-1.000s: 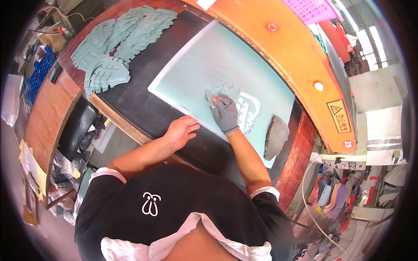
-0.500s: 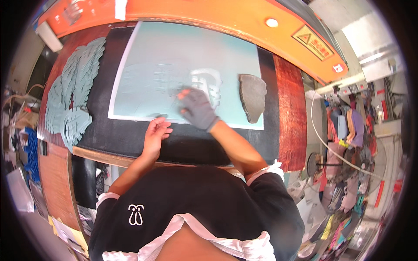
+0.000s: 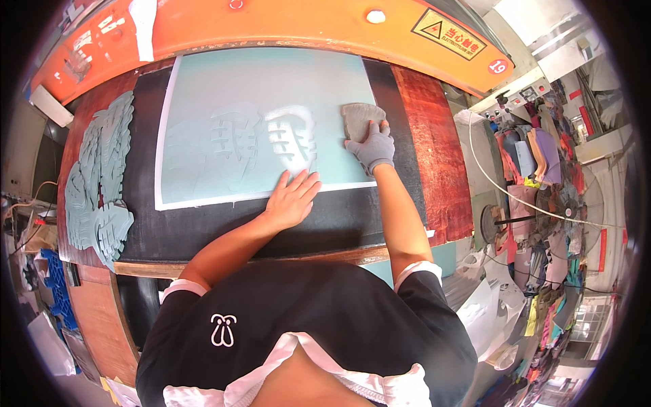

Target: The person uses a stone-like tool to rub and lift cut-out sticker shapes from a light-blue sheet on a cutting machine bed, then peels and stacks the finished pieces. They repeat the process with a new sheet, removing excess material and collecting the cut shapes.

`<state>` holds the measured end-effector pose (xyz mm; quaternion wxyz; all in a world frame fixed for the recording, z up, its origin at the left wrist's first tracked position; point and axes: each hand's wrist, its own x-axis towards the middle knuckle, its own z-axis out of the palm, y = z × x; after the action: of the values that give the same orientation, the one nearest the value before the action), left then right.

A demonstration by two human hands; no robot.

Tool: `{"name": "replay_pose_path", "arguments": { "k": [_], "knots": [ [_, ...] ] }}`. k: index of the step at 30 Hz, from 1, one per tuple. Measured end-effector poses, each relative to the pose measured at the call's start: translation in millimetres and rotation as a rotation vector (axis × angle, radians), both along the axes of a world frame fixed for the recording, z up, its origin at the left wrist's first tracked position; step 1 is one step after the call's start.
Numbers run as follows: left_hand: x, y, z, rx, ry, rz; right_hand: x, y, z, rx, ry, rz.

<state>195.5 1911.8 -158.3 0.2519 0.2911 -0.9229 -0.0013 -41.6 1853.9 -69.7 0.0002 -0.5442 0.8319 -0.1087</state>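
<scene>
A pale blue-green sheet (image 3: 203, 88) with a white edge lies on the black board. My left hand (image 3: 293, 197) is bare and open, fingers stretched flat over the sheet's near edge. Just beyond its fingertips is a whitish, tread-like cut mark (image 3: 290, 136), with fainter outlines to its left. My right hand (image 3: 375, 148) wears a grey glove with bare fingertips. Its fingers grip the near part of a dark grey cutting die (image 3: 359, 119) at the sheet's right side. The fingers hide part of the die.
Overlapping blue-green cut pieces (image 3: 102, 163) are piled at the left. An orange press beam (image 3: 271, 27) with a warning label spans the far side. A worn red board (image 3: 434, 156) borders the right, with a fan (image 3: 563, 203) and hanging coloured pieces beyond it.
My right hand has gone from the middle of the sheet to the cutting die at the right and taken hold of it. My left hand has moved right and flattened onto the sheet's edge.
</scene>
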Motion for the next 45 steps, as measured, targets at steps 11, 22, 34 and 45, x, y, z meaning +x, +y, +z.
{"name": "replay_pose_path", "arguments": {
  "k": [11, 22, 34, 45],
  "knots": [
    [-2, -1, -10, 0.000, 0.083, 0.014, -65, 4, 24, -0.479, -1.223, 0.196],
    [-1, -2, -8, -0.012, 0.118, -0.003, 2, 6, 5, -0.447, -0.241, 0.384],
    [-2, -1, -7, -0.002, 0.160, -0.001, -59, 25, -31, -0.383, -0.882, 0.064],
    [-34, -78, 39, 0.258, 0.436, 0.033, -35, 89, -57, -0.632, 0.005, 0.396]
  ]
}}
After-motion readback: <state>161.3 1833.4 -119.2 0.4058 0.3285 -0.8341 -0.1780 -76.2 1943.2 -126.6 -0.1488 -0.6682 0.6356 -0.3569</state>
